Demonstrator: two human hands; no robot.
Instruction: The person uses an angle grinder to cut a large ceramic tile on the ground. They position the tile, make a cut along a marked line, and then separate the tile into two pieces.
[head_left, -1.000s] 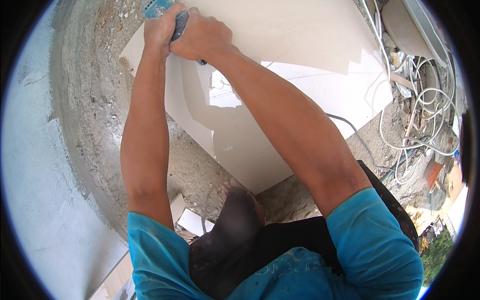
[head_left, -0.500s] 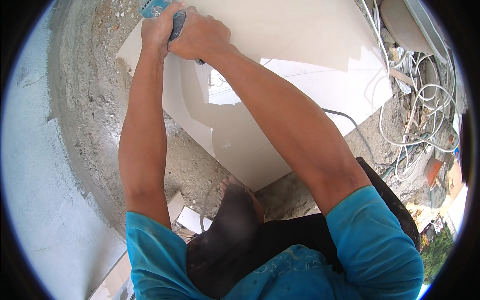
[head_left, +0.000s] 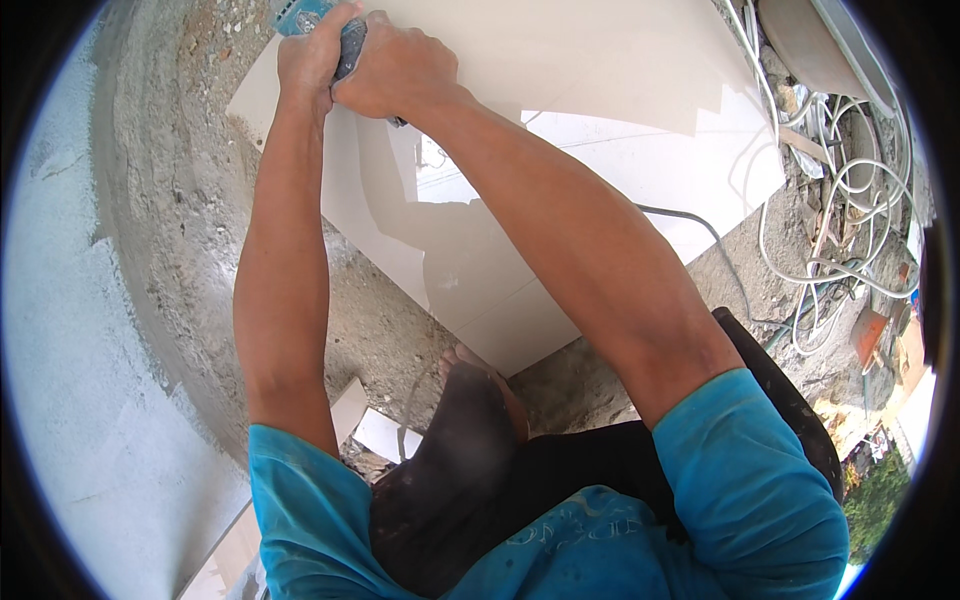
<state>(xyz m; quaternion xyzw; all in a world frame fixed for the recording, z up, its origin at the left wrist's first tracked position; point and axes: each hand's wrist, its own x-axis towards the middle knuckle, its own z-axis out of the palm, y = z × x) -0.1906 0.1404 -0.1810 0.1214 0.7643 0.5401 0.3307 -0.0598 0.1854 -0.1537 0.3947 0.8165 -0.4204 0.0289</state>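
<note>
At the far left edge of a large, glossy off-white tile [head_left: 505, 310], both my hands are closed round a teal and black power cutter [head_left: 297, 18]. My left hand [head_left: 306, 68] wraps the left side of its body. On the dark rear grip, my right hand [head_left: 400, 72] is closed, knuckles up. The cutter's front and underside are cut off by the upper picture edge or hidden by my hands. A thin line runs across the tile's near part, and bright reflections lie on its surface.
A dark cord [head_left: 700, 222] crosses the tile from under my right arm. Coiled white cable [head_left: 850, 270] and debris lie on the right. A pale blue wall [head_left: 60, 330] borders the gritty ground on the left. Tile offcuts [head_left: 388, 434] lie near my foot [head_left: 455, 358].
Both hands and the cutter have shifted slightly left and toward the far edge. My grip is the same, and the tile stays in place.
</note>
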